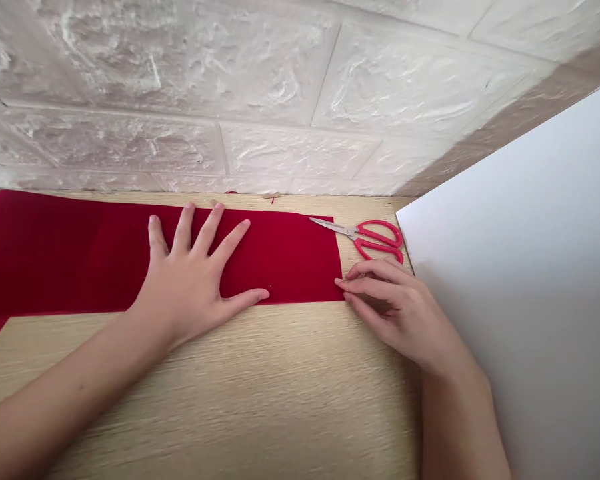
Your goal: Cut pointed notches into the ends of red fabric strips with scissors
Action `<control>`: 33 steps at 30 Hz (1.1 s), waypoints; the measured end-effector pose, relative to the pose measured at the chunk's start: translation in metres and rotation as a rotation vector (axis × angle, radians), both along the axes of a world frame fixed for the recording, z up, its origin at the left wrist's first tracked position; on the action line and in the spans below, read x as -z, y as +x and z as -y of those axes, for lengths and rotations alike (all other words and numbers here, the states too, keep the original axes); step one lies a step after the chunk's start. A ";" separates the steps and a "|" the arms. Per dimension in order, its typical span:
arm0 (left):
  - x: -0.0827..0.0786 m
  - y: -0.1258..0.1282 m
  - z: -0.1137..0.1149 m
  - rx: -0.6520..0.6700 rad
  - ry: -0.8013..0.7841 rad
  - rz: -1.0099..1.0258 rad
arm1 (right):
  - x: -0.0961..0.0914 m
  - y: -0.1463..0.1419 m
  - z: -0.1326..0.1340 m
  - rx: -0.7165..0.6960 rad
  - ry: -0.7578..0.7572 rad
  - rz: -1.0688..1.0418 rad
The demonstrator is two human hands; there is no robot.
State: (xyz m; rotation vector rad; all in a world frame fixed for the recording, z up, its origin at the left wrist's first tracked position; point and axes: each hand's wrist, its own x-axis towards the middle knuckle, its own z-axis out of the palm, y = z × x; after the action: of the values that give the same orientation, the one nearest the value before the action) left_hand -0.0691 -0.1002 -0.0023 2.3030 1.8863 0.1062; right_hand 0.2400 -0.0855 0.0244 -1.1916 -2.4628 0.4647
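Observation:
A long strip of dark red cloth (290, 260) lies flat along the table, its right end cut nearly straight. My left hand (185, 280) is spread on top of it, fingers apart and palm down. At the cloth's lower right corner, my right hand (390, 300) pinches the edge between thumb and fingertips. Scissors with red handles (380, 235) lie just beyond the right hand. Their blades rest over the cloth's upper right corner and look almost closed, while the handles sit on the wood.
The pale wooden table (260, 393) meets a white textured brick wall (260, 73) behind the cloth. A large white panel (535, 267) rises on the right, close to my right forearm. Small scraps (271, 196) lie along the foot of the wall.

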 end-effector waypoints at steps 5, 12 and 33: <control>-0.003 0.000 -0.002 -0.016 -0.055 0.001 | 0.001 0.000 0.001 0.022 -0.015 -0.019; -0.004 -0.001 -0.002 -0.005 -0.055 0.006 | 0.000 0.000 0.000 0.018 -0.011 0.000; -0.027 -0.023 0.000 0.533 0.084 -0.037 | 0.004 -0.007 0.001 0.041 0.032 0.050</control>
State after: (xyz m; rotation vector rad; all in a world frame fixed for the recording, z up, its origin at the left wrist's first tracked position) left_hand -0.0918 -0.1002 0.0247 2.7898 1.2382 0.0761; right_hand 0.2333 -0.0866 0.0202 -1.2525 -2.4732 0.3868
